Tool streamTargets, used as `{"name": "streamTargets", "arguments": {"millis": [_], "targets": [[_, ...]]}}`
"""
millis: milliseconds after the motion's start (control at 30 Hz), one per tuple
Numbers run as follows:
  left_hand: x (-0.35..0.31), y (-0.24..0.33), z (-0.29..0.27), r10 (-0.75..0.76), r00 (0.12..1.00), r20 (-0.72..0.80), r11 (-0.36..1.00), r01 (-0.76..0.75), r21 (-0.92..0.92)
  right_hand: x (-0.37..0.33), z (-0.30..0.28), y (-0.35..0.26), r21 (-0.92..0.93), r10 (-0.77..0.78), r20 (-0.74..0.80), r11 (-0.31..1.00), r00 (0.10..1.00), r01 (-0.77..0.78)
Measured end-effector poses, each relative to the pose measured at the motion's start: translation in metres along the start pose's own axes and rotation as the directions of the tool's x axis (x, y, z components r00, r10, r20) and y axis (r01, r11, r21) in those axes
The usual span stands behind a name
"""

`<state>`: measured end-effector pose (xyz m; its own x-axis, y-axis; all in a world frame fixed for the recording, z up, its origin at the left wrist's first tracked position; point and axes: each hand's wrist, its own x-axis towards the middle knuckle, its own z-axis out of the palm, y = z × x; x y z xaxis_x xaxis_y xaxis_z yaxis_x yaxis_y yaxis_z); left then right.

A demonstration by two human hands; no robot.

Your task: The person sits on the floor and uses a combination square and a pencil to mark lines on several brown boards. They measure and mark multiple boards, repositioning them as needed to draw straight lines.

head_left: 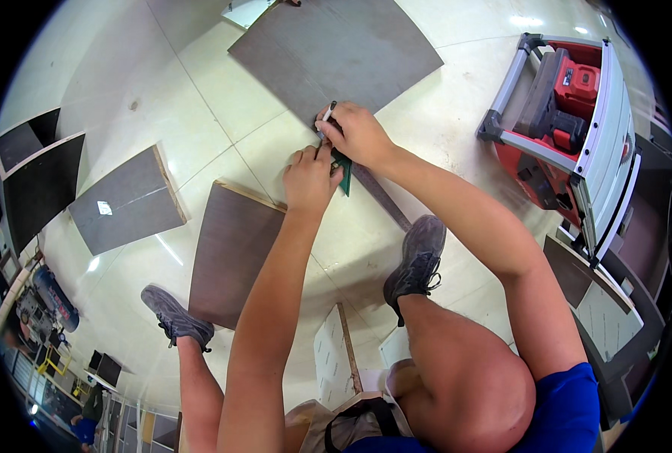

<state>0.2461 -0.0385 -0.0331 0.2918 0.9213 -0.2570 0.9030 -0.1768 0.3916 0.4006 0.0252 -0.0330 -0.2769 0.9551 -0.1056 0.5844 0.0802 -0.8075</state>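
My right hand (362,136) is closed around a marker (329,112) with a white barrel and a dark end. Its fingers rest at the near corner of a large grey-brown board (351,57) lying on the floor. Beside it, my left hand (311,180) has its fingers bent, gripping a green triangular square (343,172) at that corner. Both hands nearly touch. The marker's tip is hidden by my fingers. A dark narrow strip (381,196) runs from under my right wrist toward my right shoe.
Smaller brown board (234,253) and grey board (128,200) lie left on the tiled floor (208,106). Dark panels (43,185) stand farther left. A framed cart (536,143) with red-and-black power tools (575,83) stands right. White-faced panels (332,355) are between my legs.
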Motion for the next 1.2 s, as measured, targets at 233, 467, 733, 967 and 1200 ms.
{"name": "streamTargets", "arguments": {"millis": [233, 467, 733, 967, 1200], "targets": [[0.0, 0.001, -0.005, -0.011, 1.0, 0.012, 1.0, 0.011, -0.011, 0.002, -0.003, 0.005, 0.009, 0.038, 0.015, 0.999, 0.999, -0.039], [0.0, 0.001, -0.006, -0.013, 1.0, 0.005, 1.0, 0.013, -0.016, 0.006, -0.005, 0.006, 0.028, 0.063, -0.001, 0.998, 0.998, -0.063], [0.001, 0.005, -0.008, -0.032, 0.999, 0.03, 0.999, 0.032, -0.009, 0.007, 0.002, 0.008, -0.053, 0.013, -0.005, 0.999, 1.0, -0.013], [0.001, 0.0, -0.004, -0.038, 0.999, 0.029, 0.999, 0.038, -0.015, 0.007, 0.009, 0.005, -0.135, -0.074, 0.022, 0.988, 0.997, 0.076], [0.0, 0.001, -0.009, -0.042, 0.998, 0.052, 0.999, 0.043, -0.021, 0.003, -0.018, 0.012, 0.064, 0.086, -0.112, 0.995, 0.99, -0.079]]}}
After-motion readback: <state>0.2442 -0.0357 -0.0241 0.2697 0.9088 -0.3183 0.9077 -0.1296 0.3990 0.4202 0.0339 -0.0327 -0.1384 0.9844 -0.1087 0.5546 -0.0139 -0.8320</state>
